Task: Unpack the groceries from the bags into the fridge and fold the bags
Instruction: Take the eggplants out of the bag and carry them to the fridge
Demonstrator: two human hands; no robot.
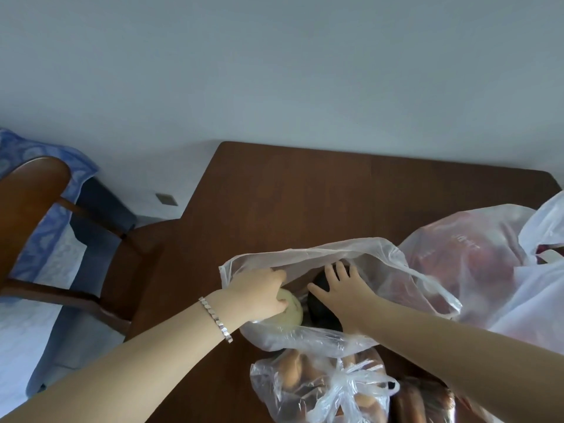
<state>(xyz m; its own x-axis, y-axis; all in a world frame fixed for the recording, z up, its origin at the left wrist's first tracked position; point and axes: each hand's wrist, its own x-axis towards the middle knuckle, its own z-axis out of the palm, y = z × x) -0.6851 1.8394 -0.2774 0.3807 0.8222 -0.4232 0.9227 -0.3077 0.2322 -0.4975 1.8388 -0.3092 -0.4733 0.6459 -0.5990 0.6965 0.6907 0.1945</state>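
Observation:
A clear plastic bag (351,251) lies open on the brown wooden table (305,190). Both my hands are inside its mouth. My left hand (259,293), with a silver bracelet on the wrist, curls over a pale yellow-green round fruit (291,309) at the bag's left side. My right hand (341,288) lies with spread fingers on a dark, almost black round item (319,309) beside the fruit. Nearer to me sits a knotted clear bag (320,389) holding several brown rounded items.
A pink-tinted plastic bag (464,254) and a white bag (537,288) stand at the table's right. A wooden chair (39,190) stands left of the table, beside a bed with a blue patterned cover (45,239). A wall runs behind the table.

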